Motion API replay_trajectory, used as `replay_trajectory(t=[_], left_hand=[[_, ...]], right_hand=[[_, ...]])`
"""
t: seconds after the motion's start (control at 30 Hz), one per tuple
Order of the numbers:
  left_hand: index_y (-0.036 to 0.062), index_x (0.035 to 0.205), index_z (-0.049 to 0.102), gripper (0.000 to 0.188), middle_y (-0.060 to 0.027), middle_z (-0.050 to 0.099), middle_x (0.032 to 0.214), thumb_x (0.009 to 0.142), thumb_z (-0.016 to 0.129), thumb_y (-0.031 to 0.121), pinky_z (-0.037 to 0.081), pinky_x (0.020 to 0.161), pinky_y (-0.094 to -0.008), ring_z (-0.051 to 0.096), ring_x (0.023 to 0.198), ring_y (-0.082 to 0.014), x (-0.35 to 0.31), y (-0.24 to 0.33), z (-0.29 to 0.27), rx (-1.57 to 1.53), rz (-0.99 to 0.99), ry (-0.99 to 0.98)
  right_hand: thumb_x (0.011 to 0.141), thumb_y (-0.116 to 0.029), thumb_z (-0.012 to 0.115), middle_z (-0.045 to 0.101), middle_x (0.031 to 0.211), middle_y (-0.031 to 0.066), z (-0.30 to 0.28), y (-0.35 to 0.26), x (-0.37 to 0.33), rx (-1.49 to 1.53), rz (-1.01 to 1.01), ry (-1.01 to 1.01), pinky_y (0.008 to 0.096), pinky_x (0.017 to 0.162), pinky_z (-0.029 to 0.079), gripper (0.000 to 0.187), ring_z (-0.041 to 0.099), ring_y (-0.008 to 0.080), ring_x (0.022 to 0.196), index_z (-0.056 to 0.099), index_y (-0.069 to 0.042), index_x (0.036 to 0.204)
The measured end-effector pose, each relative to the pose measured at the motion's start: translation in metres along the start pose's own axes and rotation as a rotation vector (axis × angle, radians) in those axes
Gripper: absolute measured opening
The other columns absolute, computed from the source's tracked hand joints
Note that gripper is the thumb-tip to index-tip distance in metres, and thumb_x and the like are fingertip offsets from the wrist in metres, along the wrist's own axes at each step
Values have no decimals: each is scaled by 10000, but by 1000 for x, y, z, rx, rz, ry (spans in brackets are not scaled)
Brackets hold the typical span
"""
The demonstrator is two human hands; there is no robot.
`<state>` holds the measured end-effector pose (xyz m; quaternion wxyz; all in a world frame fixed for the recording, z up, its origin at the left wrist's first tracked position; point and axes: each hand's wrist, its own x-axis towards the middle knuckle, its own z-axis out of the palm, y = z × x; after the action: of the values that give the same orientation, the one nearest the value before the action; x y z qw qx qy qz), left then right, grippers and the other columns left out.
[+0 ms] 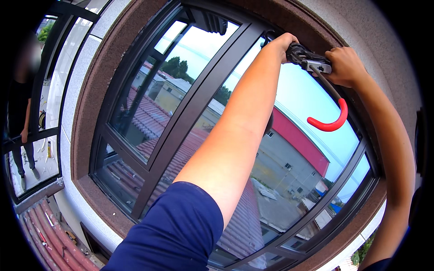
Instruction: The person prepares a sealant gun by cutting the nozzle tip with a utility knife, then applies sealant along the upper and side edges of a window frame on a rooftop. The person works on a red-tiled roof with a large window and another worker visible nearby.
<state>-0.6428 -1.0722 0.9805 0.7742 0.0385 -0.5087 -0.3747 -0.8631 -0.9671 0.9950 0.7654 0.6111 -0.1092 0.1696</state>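
Note:
Both arms reach up to the top right corner of a dark-framed window. Between my hands is a caulking gun [312, 62], black and silver, with a rod that ends in a red hook [332, 124] hanging over the glass. My left hand [285, 44] is closed around its front part, close to the upper frame; its fingertips are mostly hidden. My right hand [346, 67] is closed at the back of the gun, beside the brown window surround. The gun's front tip is hidden behind my left hand and arm.
The window frame [192, 97] sits inside a brown textured surround [92, 97]. Its glass shows roofs, a grey building and sky. At far left, a person in dark clothes [23, 113] appears at another window. Below lies a red ribbed roof [54, 239] with small loose items.

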Motion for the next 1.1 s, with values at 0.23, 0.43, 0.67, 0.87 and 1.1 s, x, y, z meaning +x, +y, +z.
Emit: replay_trajectory(t=[0.23,0.43,0.67,0.87,1.1], left_hand=[[-5,960,621,227,-148,715,895,835,646,183,646,738,-375,746,741,-234,-12,3,6,49,-52,-13],[10,994,622,245,-141,721,926,842,646,200,638,727,-351,750,761,-220,-22,1,19,96,-55,-23],[19,1008,617,276,-133,722,936,844,643,239,629,731,-358,745,777,-214,-30,-27,45,124,-106,-35],[13,951,605,253,-126,705,872,840,629,239,629,706,-363,730,718,-220,-24,-55,70,69,-157,-121],[23,873,584,192,-131,688,804,793,609,196,626,664,-388,717,659,-245,-21,-94,104,-10,-187,-207]], right_hand=[[770,-499,834,708,693,141,-12,-4,-2,-48,27,-73,412,653,554,445,696,319,649,785,-58,792],[775,-543,828,702,671,132,-23,-5,-16,-79,51,-99,400,640,547,490,693,310,631,781,-56,760],[808,-567,806,682,637,118,-19,2,-48,-103,71,-189,367,598,526,530,679,287,596,772,-43,746],[801,-562,809,686,649,121,-20,17,-81,-96,83,-236,373,609,530,528,685,286,609,760,-40,748],[770,-462,784,638,624,193,-15,34,-124,-54,73,-284,462,621,509,459,659,380,614,681,-17,725]])
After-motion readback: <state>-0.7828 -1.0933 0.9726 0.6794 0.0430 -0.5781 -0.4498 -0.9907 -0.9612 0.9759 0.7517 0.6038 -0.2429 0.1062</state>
